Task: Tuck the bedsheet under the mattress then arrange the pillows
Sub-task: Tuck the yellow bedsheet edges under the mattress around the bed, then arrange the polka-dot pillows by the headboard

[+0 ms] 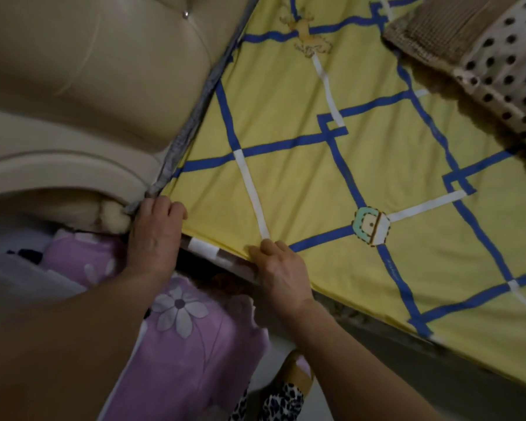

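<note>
Seemingly both hands pinch the bedsheet [331,177] by the headboard [88,71]: left hand [154,235]; right hand [278,270]; uneven pulling could untuck it.

A yellow bedsheet [362,183] and polka-dot pillow [504,65] lie on the bed.

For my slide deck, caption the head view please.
Both hands grip the yellow bedsheet edge at the mattress corner.

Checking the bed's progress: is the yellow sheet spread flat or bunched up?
Spread flat. The yellow bedsheet lies smooth across the mattress, its grid lines straight, with both hands at its near edge by the headboard.
</note>
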